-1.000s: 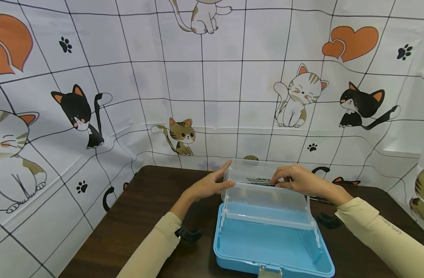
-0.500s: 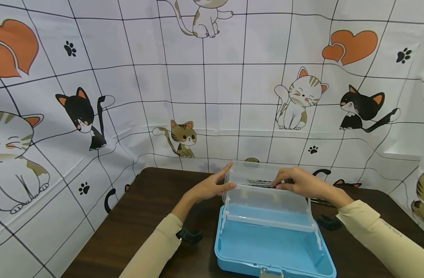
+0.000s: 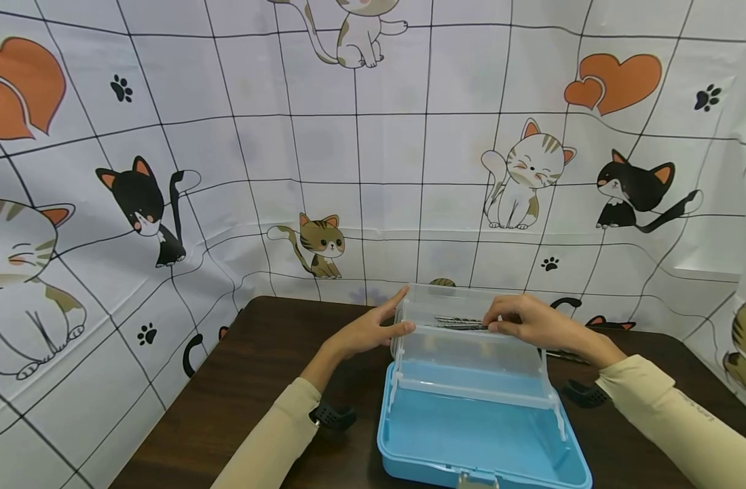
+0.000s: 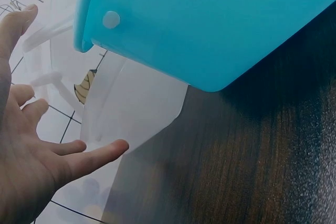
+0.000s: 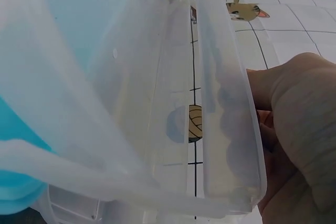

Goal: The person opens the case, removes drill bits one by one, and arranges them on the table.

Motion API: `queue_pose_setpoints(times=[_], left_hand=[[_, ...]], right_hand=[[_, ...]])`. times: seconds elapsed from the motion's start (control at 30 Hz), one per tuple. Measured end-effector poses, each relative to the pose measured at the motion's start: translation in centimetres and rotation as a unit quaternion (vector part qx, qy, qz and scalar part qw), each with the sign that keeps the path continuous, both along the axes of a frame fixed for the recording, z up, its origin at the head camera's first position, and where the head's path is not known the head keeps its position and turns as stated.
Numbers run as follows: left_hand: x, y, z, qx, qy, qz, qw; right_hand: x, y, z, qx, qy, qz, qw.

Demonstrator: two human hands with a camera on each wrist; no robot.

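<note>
Several curled fingers of a person's right hand [image 3: 528,319] appear to pinch the ends of thin metal pieces [image 3: 458,324] at a clear upper tray [image 3: 470,348].

The pieces extend leftward from those fingertips, which are partly hidden; how firm the hold is cannot be told. Across from them, the left hand [image 3: 363,334] spreads with extended fingers at the tray's left end, gripping nothing. Nearer the person than both sets of fingers sits an open blue box [image 3: 464,428] on a dark table [image 3: 238,380]; beyond them hangs a cat-print sheet [image 3: 391,163]. The step in hand looks like placing or picking up the pieces; the next move likely calls for careful right fingertips and a steady tray.
</note>
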State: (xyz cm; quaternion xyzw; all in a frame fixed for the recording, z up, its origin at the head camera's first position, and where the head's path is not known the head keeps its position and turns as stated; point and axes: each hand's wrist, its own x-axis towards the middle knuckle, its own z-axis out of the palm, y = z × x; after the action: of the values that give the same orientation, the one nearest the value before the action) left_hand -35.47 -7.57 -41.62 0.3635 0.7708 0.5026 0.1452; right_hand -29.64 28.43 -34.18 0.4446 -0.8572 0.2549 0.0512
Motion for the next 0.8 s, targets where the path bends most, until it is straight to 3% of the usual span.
queue_pose_setpoints(times=[0.23, 0.6, 0.8], left_hand=[[0.0, 0.0, 0.1, 0.004, -0.003, -0.002, 1.0], [0.5, 0.1, 0.1, 0.013, -0.005, -0.016, 0.9998], [0.2, 0.0, 0.2, 0.015, -0.009, -0.007, 0.9998]], right_hand=[[0.2, 0.4, 0.1, -0.026, 0.021, 0.01, 0.9994], [1.4, 1.8, 0.4, -0.021, 0.027, -0.022, 0.9992], [1.5, 2.5, 0.9, -0.036, 0.043, -0.017, 0.9983]])
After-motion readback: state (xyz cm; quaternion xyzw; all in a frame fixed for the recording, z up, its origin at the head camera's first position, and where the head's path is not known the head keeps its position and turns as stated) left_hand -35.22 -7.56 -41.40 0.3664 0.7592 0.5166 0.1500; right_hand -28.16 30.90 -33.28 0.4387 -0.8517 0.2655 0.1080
